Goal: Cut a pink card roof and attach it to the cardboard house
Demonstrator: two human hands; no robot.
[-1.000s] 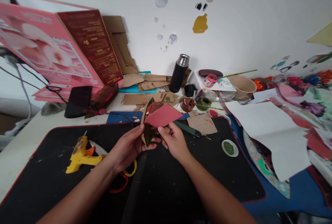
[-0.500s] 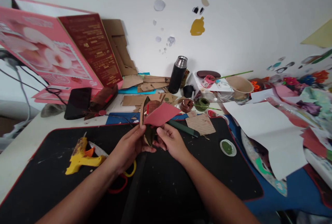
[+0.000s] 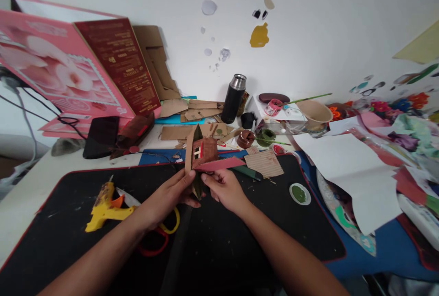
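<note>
Your left hand [image 3: 168, 199] pinches the small model house [image 3: 206, 149] near its lower corner, thumb on the near side and the other fingers bent behind and below. Your right hand [image 3: 229, 191] has its thumb and fingertips pinched on the lower edge, just under the red flap [image 3: 222, 164]; exactly what lies between them is hidden. The model house seems to be held up over the far part of the black mat [image 3: 274, 227], right between your hands, its brick-brown wall tipped toward you. A two-sided grip low down probably steadies it and leaves the wall, the cardboard strip [image 3: 189, 152] at its left and the red flap clear to see. The dark green strip [image 3: 197, 188] points down between your hands.

To the left, the yellow glue gun [image 3: 105, 211] lies on the mat with the scissors [image 3: 126, 197] beside it, partly under your forearm; both look kept within reach. Beyond your right hand lie a dark green tool [image 3: 249, 172] and a ribbed cardboard piece [image 3: 265, 163]. The brown paint jar [image 3: 245, 139] and green paint jar [image 3: 266, 138] stand past the mat's far edge, likely so sleeves and elbows miss them. The green paint dish [image 3: 299, 194] sits at the right, well apart from the model house.
</note>
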